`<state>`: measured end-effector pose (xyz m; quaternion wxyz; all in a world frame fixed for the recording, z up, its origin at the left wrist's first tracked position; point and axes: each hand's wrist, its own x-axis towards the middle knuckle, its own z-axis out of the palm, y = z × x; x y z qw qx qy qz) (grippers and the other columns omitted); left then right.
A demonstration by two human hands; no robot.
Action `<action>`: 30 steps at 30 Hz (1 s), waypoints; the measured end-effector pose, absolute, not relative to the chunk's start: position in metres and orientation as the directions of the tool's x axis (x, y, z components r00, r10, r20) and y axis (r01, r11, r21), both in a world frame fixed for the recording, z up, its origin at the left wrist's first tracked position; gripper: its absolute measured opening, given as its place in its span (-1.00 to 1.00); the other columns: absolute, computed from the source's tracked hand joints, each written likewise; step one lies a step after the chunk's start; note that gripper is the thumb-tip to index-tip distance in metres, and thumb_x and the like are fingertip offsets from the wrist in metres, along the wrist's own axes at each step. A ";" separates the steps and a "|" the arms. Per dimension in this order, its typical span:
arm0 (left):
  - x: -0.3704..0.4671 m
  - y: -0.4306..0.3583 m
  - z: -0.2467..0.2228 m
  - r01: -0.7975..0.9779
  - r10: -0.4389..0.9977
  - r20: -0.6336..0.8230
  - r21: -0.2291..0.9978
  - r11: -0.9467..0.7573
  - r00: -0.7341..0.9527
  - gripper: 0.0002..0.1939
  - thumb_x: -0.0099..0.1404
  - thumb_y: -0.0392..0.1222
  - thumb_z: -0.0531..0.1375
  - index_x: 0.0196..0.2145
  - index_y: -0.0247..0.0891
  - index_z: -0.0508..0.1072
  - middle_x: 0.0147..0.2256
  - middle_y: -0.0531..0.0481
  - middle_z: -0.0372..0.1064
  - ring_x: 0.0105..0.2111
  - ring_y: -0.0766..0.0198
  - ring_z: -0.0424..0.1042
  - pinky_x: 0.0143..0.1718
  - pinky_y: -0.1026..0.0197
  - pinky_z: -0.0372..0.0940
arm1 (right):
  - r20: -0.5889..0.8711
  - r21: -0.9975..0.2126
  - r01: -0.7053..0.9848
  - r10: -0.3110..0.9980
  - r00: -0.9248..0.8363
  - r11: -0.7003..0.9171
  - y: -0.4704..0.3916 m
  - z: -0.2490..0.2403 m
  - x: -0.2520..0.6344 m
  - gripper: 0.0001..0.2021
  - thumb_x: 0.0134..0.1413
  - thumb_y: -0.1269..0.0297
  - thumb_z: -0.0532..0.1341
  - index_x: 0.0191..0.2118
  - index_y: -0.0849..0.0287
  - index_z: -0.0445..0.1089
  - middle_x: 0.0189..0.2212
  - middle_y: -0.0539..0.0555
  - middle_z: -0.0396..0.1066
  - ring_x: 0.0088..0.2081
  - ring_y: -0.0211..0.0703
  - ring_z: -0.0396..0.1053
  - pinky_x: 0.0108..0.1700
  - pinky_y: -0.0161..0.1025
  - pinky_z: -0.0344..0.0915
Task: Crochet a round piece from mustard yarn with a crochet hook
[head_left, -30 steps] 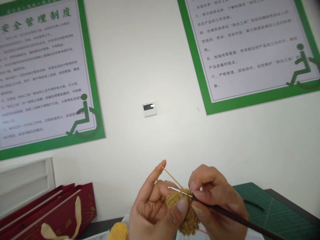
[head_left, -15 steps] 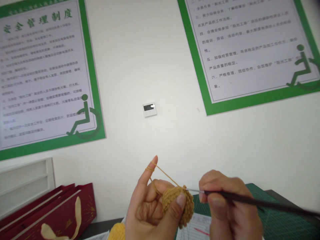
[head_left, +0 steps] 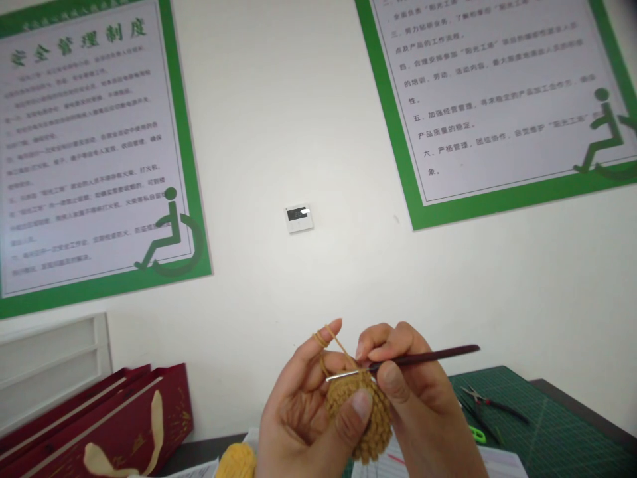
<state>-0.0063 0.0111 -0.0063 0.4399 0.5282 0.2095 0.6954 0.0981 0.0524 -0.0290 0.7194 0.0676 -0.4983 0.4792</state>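
Observation:
A round mustard-yellow crocheted piece (head_left: 378,418) is pinched between the thumb and fingers of my left hand (head_left: 308,405). Yarn of the same colour wraps round my raised left index finger and runs down to the top of the piece. My right hand (head_left: 418,392) grips a crochet hook (head_left: 432,355) with a dark red handle and a silver shaft. The shaft lies across the top edge of the piece, its tip pointing left. My right fingertips are close beside the stitches.
A yellow yarn ball (head_left: 235,461) sits at the lower left of my hands. Red gift bags (head_left: 164,411) stand at far left. On the right, a green cutting mat (head_left: 562,425) holds pliers (head_left: 497,403) and a bright green item (head_left: 478,435). Printed papers lie below my hands.
My right hand has moved left against the piece, and the hook now reaches further across its top with its handle tilted up to the right. My left index finger has shifted right and slightly down.

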 end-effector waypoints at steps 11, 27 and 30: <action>0.002 0.008 -0.006 -0.456 0.859 0.502 0.744 -0.489 -0.103 -0.33 0.01 -0.24 0.50 0.09 0.02 0.50 -0.36 0.06 0.49 -0.48 0.39 0.41 -0.46 0.37 0.30 | 0.937 -0.128 -0.392 0.240 0.253 0.911 0.058 -0.039 0.096 -0.82 0.27 0.40 0.22 -0.09 -0.01 0.46 -0.27 0.00 0.44 -0.16 -0.19 0.40 -0.14 -0.24 0.38; 0.002 0.006 -0.005 -0.526 0.902 0.430 0.756 -0.389 -0.049 -0.34 -0.02 -0.26 0.51 0.07 -0.04 0.53 -0.40 0.08 0.42 -0.54 0.47 0.32 -0.46 0.35 0.27 | 0.887 -0.103 -0.422 0.275 0.372 0.901 0.053 -0.039 0.088 -0.87 0.28 0.29 0.23 -0.12 -0.04 0.49 -0.32 0.02 0.43 -0.24 -0.17 0.38 -0.24 -0.23 0.37; -0.002 0.006 -0.005 -0.510 0.911 0.412 0.782 -0.359 -0.011 -0.32 -0.03 -0.25 0.51 0.08 0.00 0.52 -0.37 0.07 0.44 -0.52 0.44 0.36 -0.43 0.33 0.28 | 0.880 -0.103 -0.442 0.289 0.378 0.891 0.052 -0.038 0.085 -0.88 0.27 0.27 0.24 -0.13 -0.05 0.50 -0.33 0.02 0.42 -0.27 -0.17 0.37 -0.27 -0.22 0.36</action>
